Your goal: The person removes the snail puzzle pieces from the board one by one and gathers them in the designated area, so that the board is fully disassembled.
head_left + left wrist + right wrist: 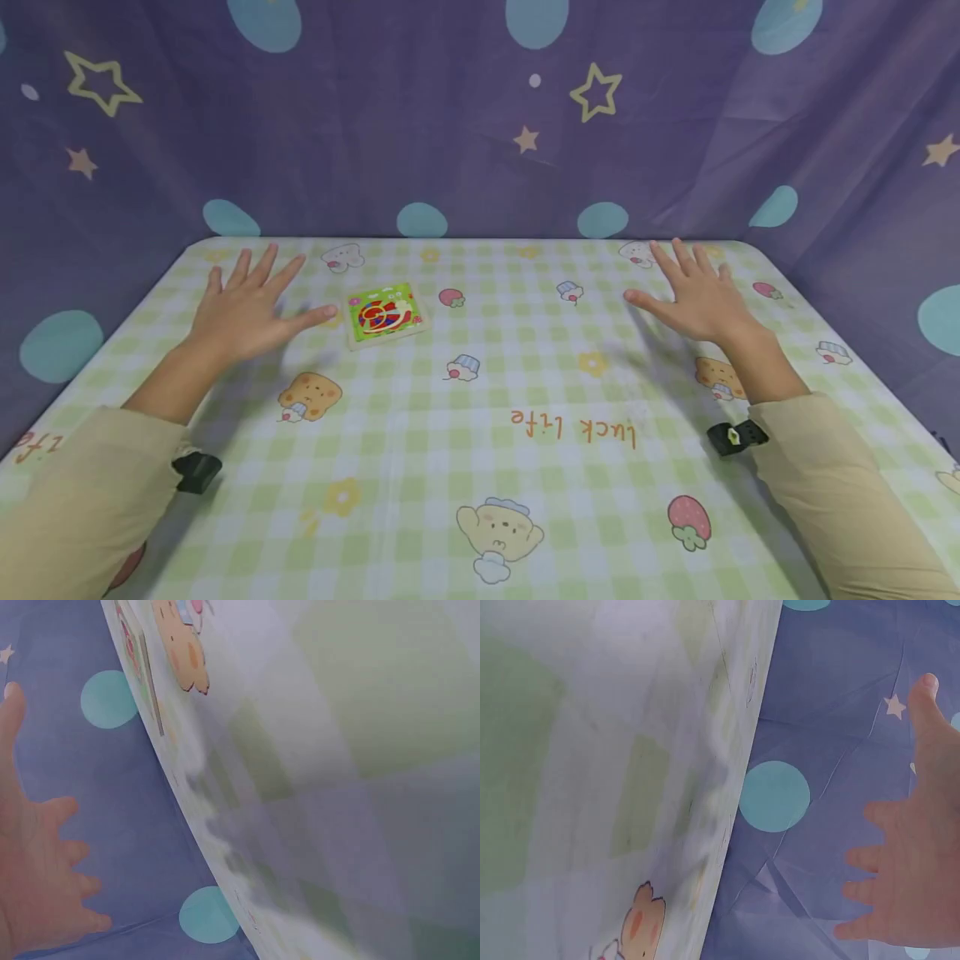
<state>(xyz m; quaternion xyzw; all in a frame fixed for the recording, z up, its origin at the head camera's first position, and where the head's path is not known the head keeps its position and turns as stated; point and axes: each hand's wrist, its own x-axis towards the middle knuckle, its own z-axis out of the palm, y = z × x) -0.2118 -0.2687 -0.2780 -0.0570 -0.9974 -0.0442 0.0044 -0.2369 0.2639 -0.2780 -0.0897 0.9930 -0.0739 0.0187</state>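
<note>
My left hand [243, 310] is held over the left part of the table with its fingers spread and nothing in it. Just right of its thumb lies a small square wooden puzzle [386, 315], with a red, blue and white picture on bright green. In the left wrist view the puzzle [141, 664] shows edge-on, flat on the cloth. My right hand [697, 298] hovers over the right part of the table, fingers spread and empty. Both hands cast shadows on the cloth, and in the wrist views the left hand [45, 870] and right hand [919, 855] appear raised above it.
A green-and-white checked tablecloth [420, 450] with printed cartoon figures covers the table. Behind it hangs a purple curtain [450, 125] with stars and turquoise dots. A black band [197, 471] sits at the left wrist, another black band [737, 436] at the right.
</note>
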